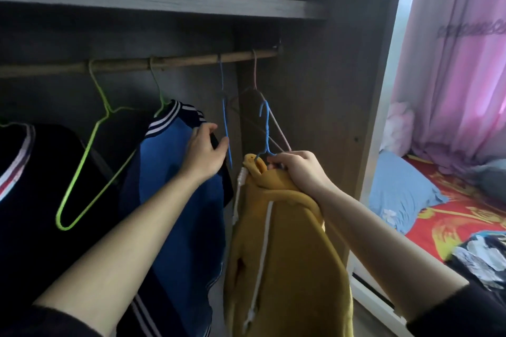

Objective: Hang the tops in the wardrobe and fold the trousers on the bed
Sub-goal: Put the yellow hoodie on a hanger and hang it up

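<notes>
A mustard yellow hooded top (pixel 287 254) with white drawstrings hangs from a blue hanger (pixel 265 128), below the wooden rail (pixel 175 61). My right hand (pixel 298 169) grips the top's neck and the hanger's base. My left hand (pixel 206 152) holds the shoulder of a blue and navy striped top (pixel 175 186) that hangs on a green hanger. An empty blue hanger (pixel 226 123) and an empty pink hanger (pixel 256 76) hang on the rail between my hands and the wardrobe's right wall.
An empty green hanger (pixel 90 150) and a dark top (pixel 32 172) hang further left. A shelf (pixel 164 0) runs above the rail. To the right is the bed (pixel 449 216) with a blue pillow (pixel 402 189), dark clothes (pixel 482 257) and pink curtains.
</notes>
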Motion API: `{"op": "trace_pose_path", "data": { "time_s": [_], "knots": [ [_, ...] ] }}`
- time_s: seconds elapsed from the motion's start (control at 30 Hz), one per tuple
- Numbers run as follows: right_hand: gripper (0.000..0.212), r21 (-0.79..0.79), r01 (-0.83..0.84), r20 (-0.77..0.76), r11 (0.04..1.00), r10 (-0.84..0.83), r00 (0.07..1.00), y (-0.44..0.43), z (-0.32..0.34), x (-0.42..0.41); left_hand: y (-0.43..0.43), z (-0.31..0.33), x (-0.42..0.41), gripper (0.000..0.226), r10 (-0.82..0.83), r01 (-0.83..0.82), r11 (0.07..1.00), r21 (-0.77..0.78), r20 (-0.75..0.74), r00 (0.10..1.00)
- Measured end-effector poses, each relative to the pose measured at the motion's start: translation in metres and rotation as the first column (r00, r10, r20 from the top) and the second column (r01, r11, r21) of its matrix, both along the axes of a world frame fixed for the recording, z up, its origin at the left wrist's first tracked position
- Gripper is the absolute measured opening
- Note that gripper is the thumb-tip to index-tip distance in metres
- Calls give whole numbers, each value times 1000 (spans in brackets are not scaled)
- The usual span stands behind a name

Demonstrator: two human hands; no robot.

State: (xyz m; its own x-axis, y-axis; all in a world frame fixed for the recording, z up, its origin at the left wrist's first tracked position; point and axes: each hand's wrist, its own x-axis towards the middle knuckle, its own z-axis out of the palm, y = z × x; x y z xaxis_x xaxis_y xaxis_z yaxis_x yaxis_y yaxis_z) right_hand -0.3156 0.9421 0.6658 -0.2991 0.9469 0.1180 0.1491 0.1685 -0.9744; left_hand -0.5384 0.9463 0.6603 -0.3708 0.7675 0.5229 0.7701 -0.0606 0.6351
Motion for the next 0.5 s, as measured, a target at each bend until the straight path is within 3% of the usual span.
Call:
{"op": "trace_pose_path", "data": {
  "time_s": [0.1,0.2,0.37,0.5],
  "knots": [
    [24,45,-48,-39,998,50,998,36,18,-12,14,25,-7,56,140,-137,990,31,-293,946],
    [22,91,-83,-92,992,92,992,77,43,-28,30,59,-18,67,300,-312,947,76,-553,777],
    [21,173,-156,-170,973,185,968,126,84,-64,62,99,-41,82,419,-423,888,178,-692,588],
    [15,138,-210,-101,968,224,969,167,92,-95,80,96,-62,96,418,-461,871,170,-750,513]
  ]
}}
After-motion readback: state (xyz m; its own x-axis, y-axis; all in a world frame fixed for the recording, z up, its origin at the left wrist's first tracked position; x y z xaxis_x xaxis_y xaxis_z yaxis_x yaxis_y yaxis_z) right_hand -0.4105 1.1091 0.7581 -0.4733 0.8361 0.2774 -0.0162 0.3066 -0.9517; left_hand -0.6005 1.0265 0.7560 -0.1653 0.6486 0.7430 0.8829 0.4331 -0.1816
